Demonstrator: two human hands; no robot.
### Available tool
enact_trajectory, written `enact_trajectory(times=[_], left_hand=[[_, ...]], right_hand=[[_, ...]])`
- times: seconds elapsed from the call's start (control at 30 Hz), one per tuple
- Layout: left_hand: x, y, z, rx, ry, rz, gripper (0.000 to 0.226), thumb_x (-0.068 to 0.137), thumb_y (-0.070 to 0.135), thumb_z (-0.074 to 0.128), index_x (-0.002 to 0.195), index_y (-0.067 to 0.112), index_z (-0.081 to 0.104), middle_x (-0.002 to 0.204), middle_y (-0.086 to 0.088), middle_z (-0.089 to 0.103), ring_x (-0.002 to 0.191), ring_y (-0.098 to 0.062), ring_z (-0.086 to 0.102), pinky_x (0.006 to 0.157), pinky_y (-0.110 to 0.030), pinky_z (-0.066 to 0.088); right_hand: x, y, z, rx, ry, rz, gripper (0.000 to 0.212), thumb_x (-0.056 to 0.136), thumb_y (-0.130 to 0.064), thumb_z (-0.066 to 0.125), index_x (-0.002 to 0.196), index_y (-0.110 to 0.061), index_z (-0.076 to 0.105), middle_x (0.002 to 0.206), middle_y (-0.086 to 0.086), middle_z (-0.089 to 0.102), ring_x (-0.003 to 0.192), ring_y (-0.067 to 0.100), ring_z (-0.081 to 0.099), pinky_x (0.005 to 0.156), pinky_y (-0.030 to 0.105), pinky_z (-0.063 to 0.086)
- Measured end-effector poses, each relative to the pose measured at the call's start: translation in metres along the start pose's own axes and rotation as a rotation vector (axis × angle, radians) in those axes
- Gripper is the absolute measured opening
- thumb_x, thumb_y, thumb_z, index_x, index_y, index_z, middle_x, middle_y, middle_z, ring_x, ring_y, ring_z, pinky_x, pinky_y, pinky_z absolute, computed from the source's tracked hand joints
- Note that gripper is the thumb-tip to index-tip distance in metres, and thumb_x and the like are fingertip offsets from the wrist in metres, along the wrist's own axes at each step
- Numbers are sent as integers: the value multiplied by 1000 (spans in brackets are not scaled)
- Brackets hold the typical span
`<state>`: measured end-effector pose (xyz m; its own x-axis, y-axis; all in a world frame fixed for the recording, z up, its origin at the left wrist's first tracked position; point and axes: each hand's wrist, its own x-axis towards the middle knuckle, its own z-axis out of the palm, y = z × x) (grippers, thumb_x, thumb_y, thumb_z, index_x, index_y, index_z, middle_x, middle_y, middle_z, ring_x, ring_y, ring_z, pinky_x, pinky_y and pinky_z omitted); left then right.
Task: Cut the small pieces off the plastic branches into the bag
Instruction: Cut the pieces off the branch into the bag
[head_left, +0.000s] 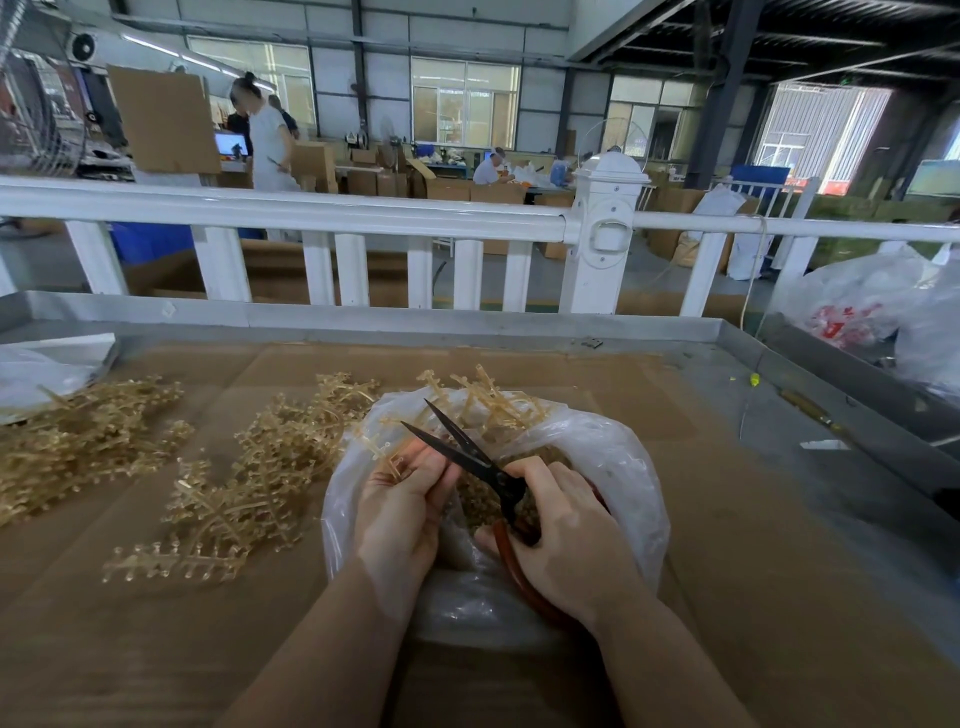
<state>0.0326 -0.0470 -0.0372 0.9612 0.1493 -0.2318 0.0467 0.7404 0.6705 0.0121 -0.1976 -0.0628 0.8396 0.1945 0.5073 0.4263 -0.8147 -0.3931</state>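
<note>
scissors open over the bag, a branch held at the blades

the left hand (400, 499) pinches a tan plastic branch (387, 447) between thumb and curled fingers, holding it above the mouth of the clear plastic bag (623, 467). the right hand (566, 540) is wrapped around the red-brown handles of the scissors (467, 452), fingers curled through and over the loops. the dark blades stand parted in a narrow v, tips pointing away from the person and up to the left, with the branch lying just beside the lower blade.

the bag sits on the cardboard-covered table (727, 519), directly in front of the person, its rim rolled open. small tan cut pieces (480, 501) lie inside it, seen between the two hands. more branches (488, 400) rest across the far edge of the bag.

to the left of the bag, a loose pile of branches (260, 467) is spread over the cardboard, and a second pile (78, 436) lies further left, near the table's edge. a white railing (311, 213) runs along the far side of the table. a white bag with red print (852, 306) sits at the right.
</note>
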Motion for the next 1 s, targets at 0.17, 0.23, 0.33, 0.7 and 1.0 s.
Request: enact_trajectory(times=[0.17, 0.23, 0.33, 0.7, 1.0], left_hand=[[-1, 1, 2, 9, 21, -3, 19, 89, -11, 50, 92, 3, 63, 87, -11, 68, 81, -19, 66, 63, -21, 57], [-2, 1, 2, 9, 20, 0, 19, 90, -11, 49, 94, 3, 62, 89, -12, 67, 82, -19, 65, 64, -21, 56], [-1, 1, 2, -4, 13, 5, 20, 92, -11, 47, 97, 2, 61, 95, -13, 66, 86, -20, 64, 68, -22, 56], [0, -2, 1, 55, 0, 35, 21, 89, -13, 49, 91, 3, 63, 78, -9, 73, 75, -17, 70, 66, -24, 58], [5, -5, -1, 75, 12, 98, 18, 88, -12, 52, 102, -5, 61, 92, -14, 67, 81, -19, 67, 65, -21, 57]], right_hand=[[0, 1, 1, -12, -3, 5, 62, 76, -68, 49, 122, -27, 53, 113, -9, 58, 105, 7, 51, 90, 21, 43], [0, 1, 1, -18, -8, 4, 63, 76, -70, 47, 122, -28, 53, 113, -10, 58, 105, 7, 51, 90, 20, 42], [0, 1, 1, -27, -18, -1, 63, 76, -71, 45, 122, -28, 52, 114, -9, 58, 106, 7, 51, 91, 18, 39], [0, -1, 0, -6, 0, 2, 59, 77, -68, 51, 121, -28, 54, 111, -12, 61, 103, 4, 53, 89, 18, 44], [1, -1, -2, 36, -17, 1, 63, 75, -71, 49, 121, -29, 54, 113, -14, 60, 104, 2, 53, 87, 16, 45]])
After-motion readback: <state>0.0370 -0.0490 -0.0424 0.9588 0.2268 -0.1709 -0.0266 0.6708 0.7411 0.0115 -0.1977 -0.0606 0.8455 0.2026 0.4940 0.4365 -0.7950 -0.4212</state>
